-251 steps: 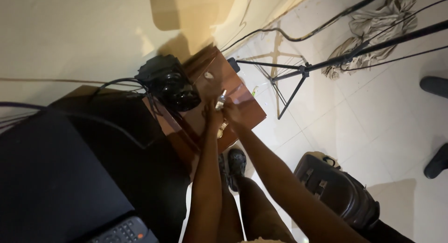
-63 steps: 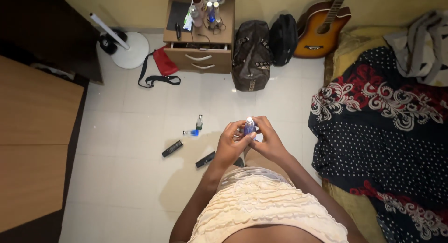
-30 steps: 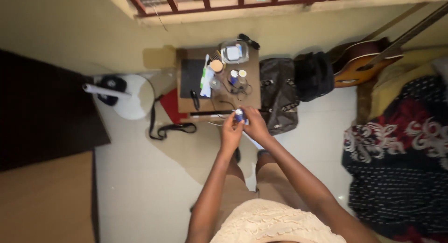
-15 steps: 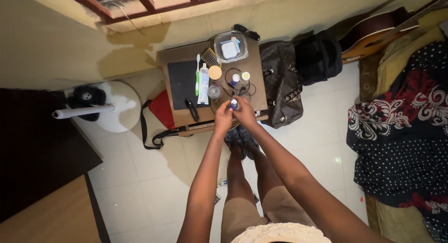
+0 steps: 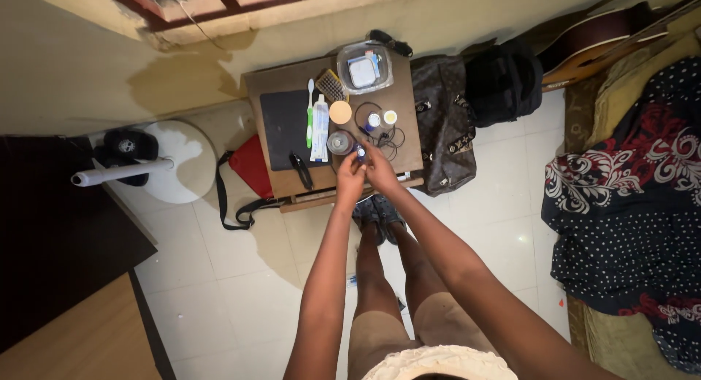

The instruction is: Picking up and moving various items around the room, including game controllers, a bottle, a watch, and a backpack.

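Both of my arms reach forward over a small brown wooden table (image 5: 270, 79). My left hand (image 5: 349, 177) and my right hand (image 5: 379, 168) meet above its front edge and together pinch a small blue and white bottle (image 5: 362, 156). The bottle is mostly hidden by my fingers. A round clear jar (image 5: 340, 142) stands right beside my left fingers. Past it lie a white tube (image 5: 320, 119), a green toothbrush (image 5: 309, 111) and a tan round lid (image 5: 340, 112).
The table also holds a dark pad (image 5: 282, 128), a clear plastic box (image 5: 364, 67) and coiled black cable (image 5: 380, 128). Dark bags (image 5: 467, 110) stand right of it, a white fan base (image 5: 179, 161) to the left, a patterned bedspread (image 5: 628, 205) far right, a guitar (image 5: 606, 37) behind.
I have turned and walked from the middle of the room up to the small table. My hands, still together on the small bottle, now hover over the tabletop's front edge.
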